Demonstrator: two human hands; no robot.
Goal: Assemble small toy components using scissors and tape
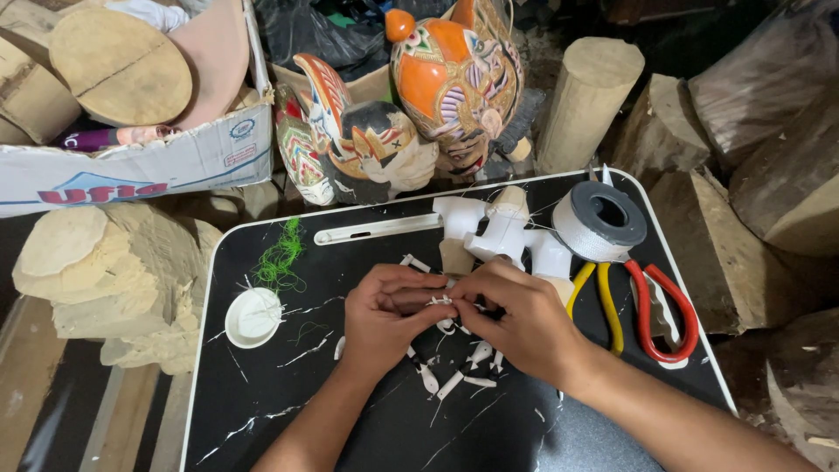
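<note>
My left hand (384, 319) and my right hand (516, 319) meet over the middle of a black tray table (262, 411). Together their fingertips pinch a small brown wooden piece wound with white tape (440, 301). Several small white tape-wrapped bits (454, 380) lie on the table just below my hands. A wooden figure wrapped in white tape (502, 232) lies just beyond my fingers.
A roll of white tape (601, 220) sits on red and yellow handled scissors (647, 306) at the right. A white lid (253, 316) and a tuft of green thread (280, 258) lie left. Painted carved figures (454, 79), wood logs (590, 100) and a cardboard box (131, 166) ring the table.
</note>
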